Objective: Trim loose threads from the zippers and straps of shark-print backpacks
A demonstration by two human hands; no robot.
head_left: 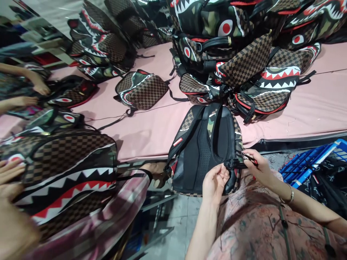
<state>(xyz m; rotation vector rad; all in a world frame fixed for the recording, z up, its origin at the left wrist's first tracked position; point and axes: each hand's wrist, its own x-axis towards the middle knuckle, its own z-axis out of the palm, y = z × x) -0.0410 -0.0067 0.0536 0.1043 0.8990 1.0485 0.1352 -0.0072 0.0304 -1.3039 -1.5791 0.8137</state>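
Observation:
A backpack [197, 159] lies with its black padded back and shoulder straps facing up, partly on the pink table edge and partly over my lap. My left hand [216, 178] is closed at the backpack's lower right side, its fingers pinched by a black strap [234, 164]. To the right, my right hand [257, 166] is closed around a small dark tool with a reddish edge [249, 159], beside the strap. The tool's exact kind cannot be made out.
Checkered shark-mouth bags [244, 65] are piled on the pink table [320, 97]; one small bag [146, 90] lies apart. At the left, a person's hand [11, 173] touches a large backpack [73, 162]. A blue crate [306, 166] stands at the right.

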